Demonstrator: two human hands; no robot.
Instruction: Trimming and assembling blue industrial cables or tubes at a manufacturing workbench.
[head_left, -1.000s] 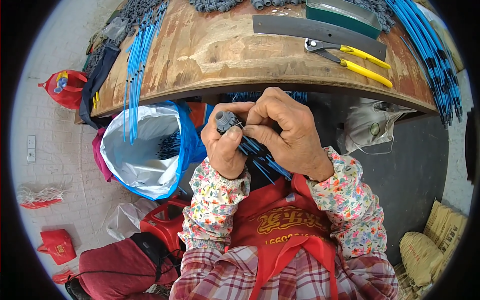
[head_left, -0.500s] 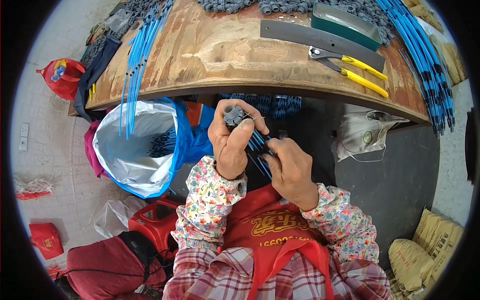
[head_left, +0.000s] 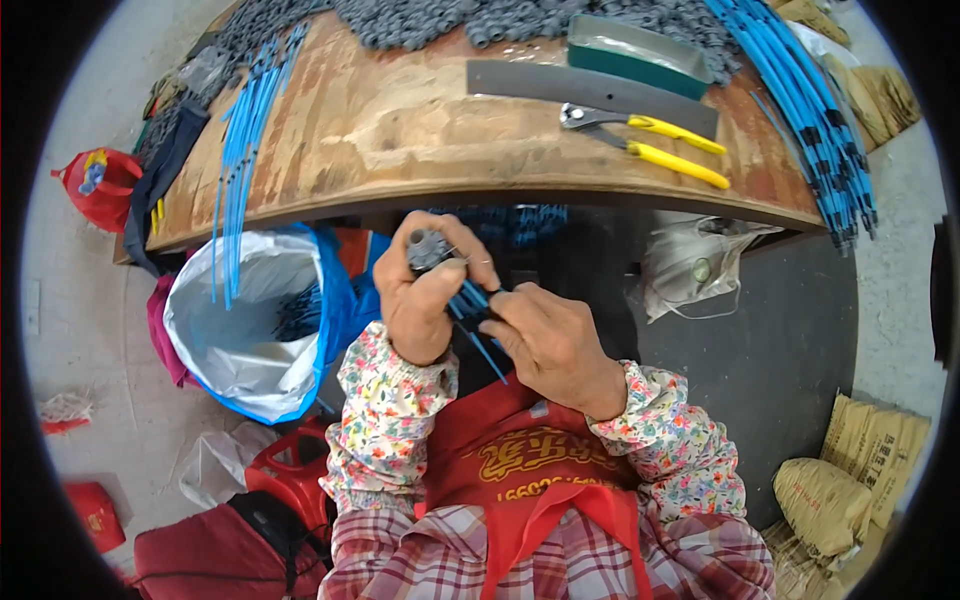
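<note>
My left hand (head_left: 418, 310) is closed round a grey ribbed plastic fitting (head_left: 430, 250), whose round open end points up past the thumb. Fine wire-like ends stick out beside it. Thin blue rods (head_left: 484, 348) run from under this fitting down toward my lap. Against those rods, my right hand (head_left: 560, 345) pinches with thumb and fingers; its fingertips partly cover them. Both hands are in front of the table edge, above my red apron (head_left: 540, 450). How the rods join the fitting is hidden by my left fingers.
On the wooden table (head_left: 380, 130) lie yellow-handled pliers (head_left: 650, 140), a flat metal strip (head_left: 590, 92), a green tray (head_left: 640, 62), heaped grey fittings (head_left: 400, 22) and blue rod bundles (head_left: 250, 130). A blue-rimmed sack (head_left: 200, 310) stands below left, a red stool (head_left: 290, 470) nearby.
The whole view has shifted, so table and hands appear further left. My right hand has closed in on the left hand along the rods, which sit at a slightly different angle.
</note>
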